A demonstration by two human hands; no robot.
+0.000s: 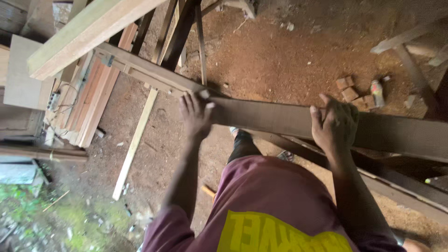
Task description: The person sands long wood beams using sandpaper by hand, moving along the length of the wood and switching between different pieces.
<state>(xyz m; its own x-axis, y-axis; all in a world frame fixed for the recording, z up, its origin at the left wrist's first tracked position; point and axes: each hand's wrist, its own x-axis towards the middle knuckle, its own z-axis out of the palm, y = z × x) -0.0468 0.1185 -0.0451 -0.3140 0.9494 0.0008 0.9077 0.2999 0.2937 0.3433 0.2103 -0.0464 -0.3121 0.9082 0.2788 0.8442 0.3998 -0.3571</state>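
A long dark wooden plank (280, 119) runs across the view from the upper left to the right edge. My left hand (195, 114) grips it near its left part, fingers over the top edge. My right hand (333, 123) grips the same plank further right, fingers curled over the top edge. Below the hands I see my maroon shirt with a yellow print and a dark trouser leg.
A thick pale beam (88, 32) crosses the upper left. Stacked boards (88, 102) lie on the dirt floor at left, with a thin pale slat (135, 144) beside them. Brick pieces (350, 91) and a small bottle (377, 92) lie at upper right. More timber (396, 186) lies under the plank.
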